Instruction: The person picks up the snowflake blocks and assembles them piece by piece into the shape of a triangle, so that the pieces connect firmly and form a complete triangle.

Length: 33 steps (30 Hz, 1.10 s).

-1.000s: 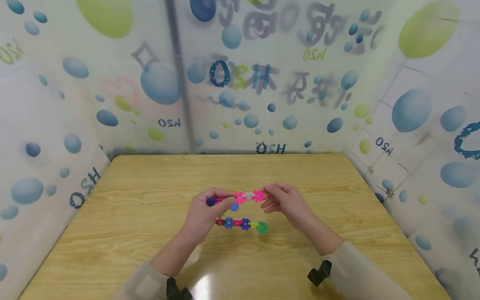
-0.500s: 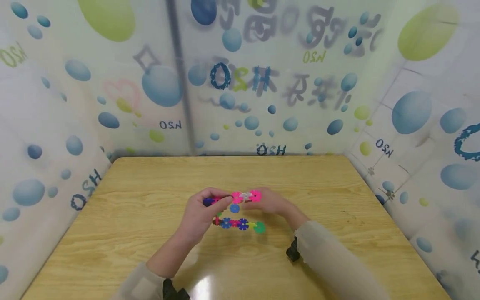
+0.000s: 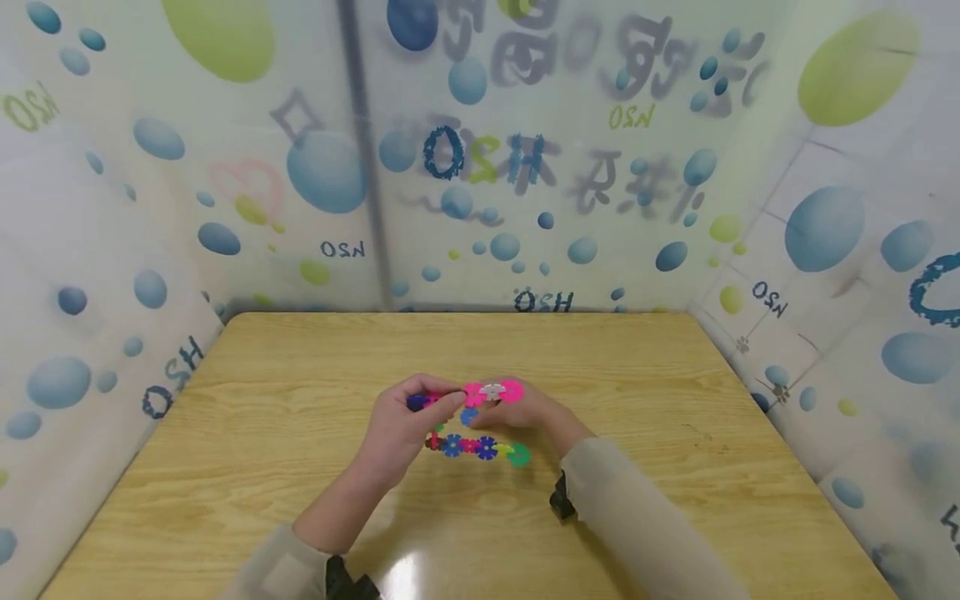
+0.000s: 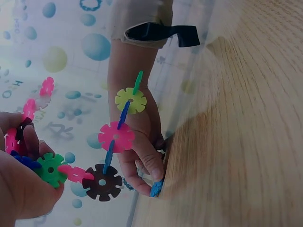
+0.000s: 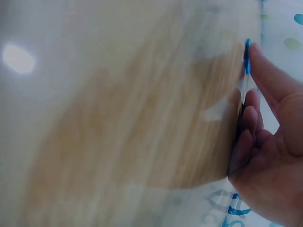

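Observation:
My left hand (image 3: pixel 401 425) pinches a bent chain of interlocking snowflake discs (image 3: pixel 487 448) between thumb and fingers. In the left wrist view, one arm of the chain carries a black disc (image 4: pixel 102 182), a pink disc (image 4: pixel 116 137) and a yellow disc (image 4: pixel 130 100), linked by blue ones. Its other arm ends in pink and white discs (image 3: pixel 492 391), which overlap my right hand (image 3: pixel 528 407) in the head view. A loose blue disc (image 5: pixel 247 56) lies on the table; my right thumb touches its edge, the other fingers curled low beside it.
The wooden table (image 3: pixel 300 350) has patterned curtains with blue and green dots (image 3: pixel 322 171) along its back and sides. A dark strap with a small black block (image 3: pixel 562 497) sits at my right sleeve, and another (image 3: pixel 348 579) at the left.
My right hand has let go of the pink end of the chain and moved left and down behind it, to the blue disc. The left hand keeps its grip, nearly in place.

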Each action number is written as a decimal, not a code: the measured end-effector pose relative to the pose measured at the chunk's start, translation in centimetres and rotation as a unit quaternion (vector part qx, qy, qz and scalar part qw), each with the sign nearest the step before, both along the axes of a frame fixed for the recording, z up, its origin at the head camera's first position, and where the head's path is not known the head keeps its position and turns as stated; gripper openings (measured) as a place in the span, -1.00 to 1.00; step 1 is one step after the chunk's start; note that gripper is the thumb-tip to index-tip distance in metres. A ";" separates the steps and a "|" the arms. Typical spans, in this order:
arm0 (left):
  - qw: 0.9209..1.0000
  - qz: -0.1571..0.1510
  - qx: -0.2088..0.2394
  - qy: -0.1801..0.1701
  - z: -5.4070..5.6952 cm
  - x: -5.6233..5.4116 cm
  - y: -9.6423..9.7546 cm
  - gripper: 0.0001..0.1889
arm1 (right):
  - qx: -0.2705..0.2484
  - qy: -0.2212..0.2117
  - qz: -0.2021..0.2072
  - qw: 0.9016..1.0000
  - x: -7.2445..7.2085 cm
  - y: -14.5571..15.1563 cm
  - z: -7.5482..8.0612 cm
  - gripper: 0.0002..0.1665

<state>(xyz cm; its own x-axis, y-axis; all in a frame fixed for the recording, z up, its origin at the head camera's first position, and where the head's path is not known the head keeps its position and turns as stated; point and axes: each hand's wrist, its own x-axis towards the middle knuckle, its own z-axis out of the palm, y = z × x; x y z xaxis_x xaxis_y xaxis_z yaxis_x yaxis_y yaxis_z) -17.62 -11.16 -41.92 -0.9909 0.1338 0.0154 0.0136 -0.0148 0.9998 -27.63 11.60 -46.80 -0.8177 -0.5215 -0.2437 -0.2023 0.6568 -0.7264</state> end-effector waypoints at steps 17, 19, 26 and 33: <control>1.000 0.007 0.011 -0.018 0.0 -0.2 0.1 -0.74 | -0.045 0.012 -0.050 0.998 0.5 3.5 -1.2 -0.65; 1.000 0.010 0.013 -0.022 0.0 -0.4 0.2 -0.72 | -0.056 0.005 -0.065 0.996 1.0 4.4 -1.1 -0.56; 0.998 0.025 0.053 -0.032 0.3 -0.8 0.8 -0.77 | -0.136 -0.013 -0.033 0.990 4.2 7.6 0.3 -0.69; 0.986 0.039 0.150 -0.064 0.3 -1.0 1.5 -0.87 | -0.166 -0.028 -0.048 0.985 6.5 9.1 0.8 -0.81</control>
